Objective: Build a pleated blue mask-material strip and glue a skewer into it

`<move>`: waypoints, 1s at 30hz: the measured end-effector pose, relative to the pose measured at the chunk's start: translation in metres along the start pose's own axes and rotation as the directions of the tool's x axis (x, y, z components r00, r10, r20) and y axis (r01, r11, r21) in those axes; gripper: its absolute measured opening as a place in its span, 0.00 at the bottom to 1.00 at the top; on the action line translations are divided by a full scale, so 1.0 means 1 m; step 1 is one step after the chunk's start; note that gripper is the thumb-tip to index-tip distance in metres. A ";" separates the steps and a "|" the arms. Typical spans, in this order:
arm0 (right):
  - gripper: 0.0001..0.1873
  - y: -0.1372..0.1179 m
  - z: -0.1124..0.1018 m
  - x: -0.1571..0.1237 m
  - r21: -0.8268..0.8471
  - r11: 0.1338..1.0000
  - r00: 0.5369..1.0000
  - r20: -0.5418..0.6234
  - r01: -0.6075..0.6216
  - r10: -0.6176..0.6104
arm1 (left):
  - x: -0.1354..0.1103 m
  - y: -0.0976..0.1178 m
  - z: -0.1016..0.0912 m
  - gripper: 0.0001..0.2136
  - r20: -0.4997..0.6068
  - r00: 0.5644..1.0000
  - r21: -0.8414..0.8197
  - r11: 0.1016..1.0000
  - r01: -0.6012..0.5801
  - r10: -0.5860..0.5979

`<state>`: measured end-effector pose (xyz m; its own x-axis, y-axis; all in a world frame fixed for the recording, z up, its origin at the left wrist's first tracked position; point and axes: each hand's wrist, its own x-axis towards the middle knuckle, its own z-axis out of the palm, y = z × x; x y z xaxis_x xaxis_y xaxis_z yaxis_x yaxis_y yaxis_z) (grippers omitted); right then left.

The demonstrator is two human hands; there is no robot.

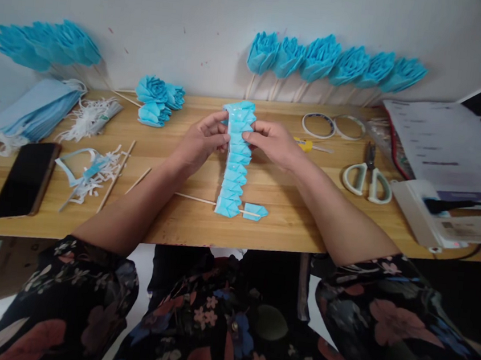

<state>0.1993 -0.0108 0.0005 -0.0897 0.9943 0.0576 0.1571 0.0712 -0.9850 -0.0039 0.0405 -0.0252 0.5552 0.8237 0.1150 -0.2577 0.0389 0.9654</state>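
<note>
A long strip of folded blue paper pieces (236,165) lies lengthwise on the wooden table (287,225), running from near the wall toward me. My left hand (201,141) pinches its upper part from the left, fingers closed on it. On the opposite edge, at the same height, my right hand (272,142) pinches the strip. A thin wooden stick (195,199) passes under the strip's near end, with a small blue folded piece (255,211) beside it.
Finished blue paper flowers on sticks lean on the wall (334,61) and at far left (48,45); a few more (158,100) lie flat. Scissors (368,179), tape rings (318,125), papers (446,144), a phone (25,179), blue masks (32,112), white scraps (90,173).
</note>
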 end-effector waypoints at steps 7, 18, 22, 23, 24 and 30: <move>0.17 -0.006 -0.003 -0.003 0.055 0.999 0.997 0.080 0.002 -0.006 | 0.001 0.006 -0.004 0.22 -0.082 0.996 -0.018 0.999 -0.029 0.027; 0.16 -0.003 -0.002 -0.001 -0.056 0.998 1.000 -0.013 0.016 -0.017 | 0.002 -0.001 -0.002 0.23 -0.055 0.998 -0.014 1.000 0.020 -0.020; 0.20 -0.004 -0.002 -0.002 -0.065 0.998 1.000 0.016 0.024 -0.023 | 0.000 0.000 0.000 0.26 -0.047 0.999 -0.003 1.000 0.006 -0.007; 0.22 -0.004 -0.001 -0.002 -0.057 0.998 0.999 0.023 0.024 -0.023 | -0.001 0.000 0.000 0.25 -0.051 0.999 -0.003 1.000 0.004 -0.004; 0.23 -0.004 -0.001 -0.003 -0.047 0.999 0.999 0.027 0.024 -0.022 | -0.001 0.001 0.000 0.25 -0.058 0.998 -0.003 1.000 0.002 -0.002; 0.22 -0.004 0.001 -0.003 -0.035 0.999 1.000 0.001 0.022 -0.021 | 0.000 -0.001 -0.001 0.23 -0.065 0.998 -0.012 1.000 -0.018 0.018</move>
<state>0.1982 -0.0142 0.0039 -0.0940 0.9925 0.0786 0.1898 0.0953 -0.9772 -0.0045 0.0409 -0.0260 0.4980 0.8593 0.1166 -0.2773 0.0304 0.9603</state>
